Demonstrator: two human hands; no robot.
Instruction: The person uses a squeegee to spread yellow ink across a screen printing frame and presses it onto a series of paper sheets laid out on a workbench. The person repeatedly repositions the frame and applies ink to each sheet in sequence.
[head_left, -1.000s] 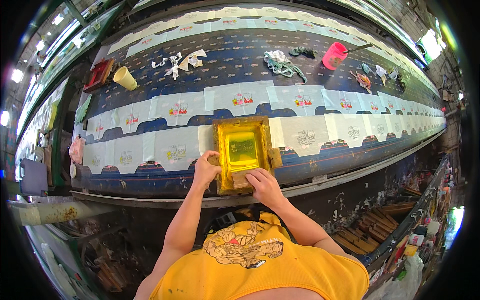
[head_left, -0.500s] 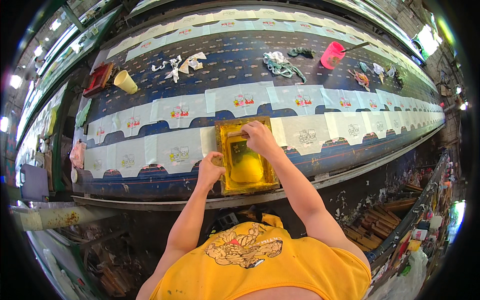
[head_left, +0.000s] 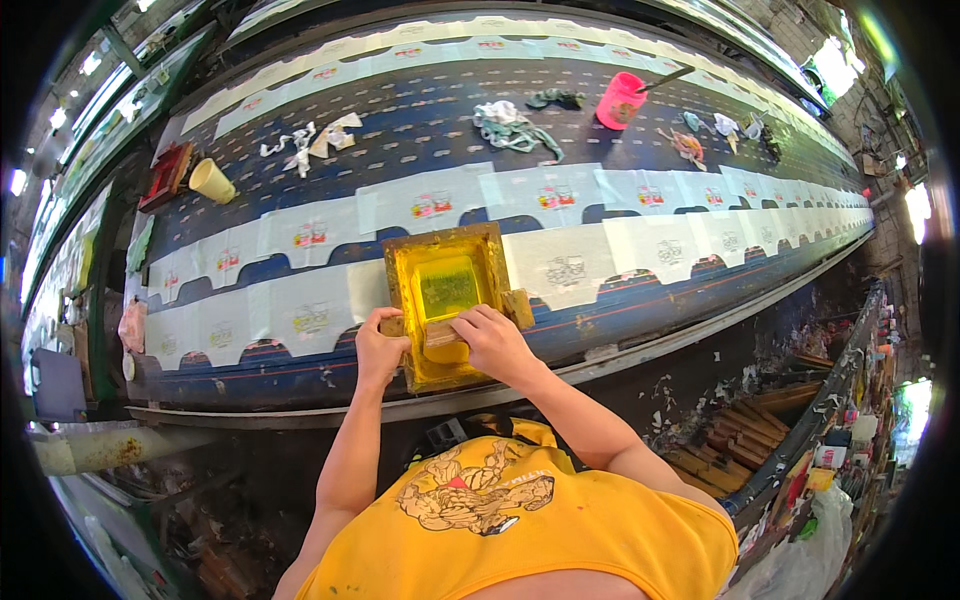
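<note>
A yellow-stained screen printing frame (head_left: pixel 440 240) lies over the near row of cut cloth pieces, slightly tilted to the left. My left hand (head_left: pixel 378 352) grips a small wooden block (head_left: pixel 392 327) on its left side. Inside the frame, my right hand (head_left: pixel 492 345) is closed on a wooden squeegee (head_left: pixel 442 332), which rests across the lower middle of the mesh. Beyond the squeegee, a green-yellow mesh window (head_left: pixel 448 288) is uncovered. Another wooden block (head_left: pixel 518 309) sticks out from the frame's right side. Pale cloth with cartoon line prints (head_left: pixel 566 270) lies to the right.
Another row of cloth pieces (head_left: pixel 430 203) runs behind. Farther back on the long dark table stand a cream cup (head_left: pixel 212 181), a red wooden box (head_left: pixel 167 178) and a pink pot (head_left: pixel 620 101) with a stick. Crumpled rags (head_left: pixel 512 130) lie there too. Scrap wood (head_left: pixel 755 430) sits at lower right.
My right hand has drawn the squeegee from the far end of the frame toward me. My left hand stays at the frame's left side. The whole view has shifted slightly.
</note>
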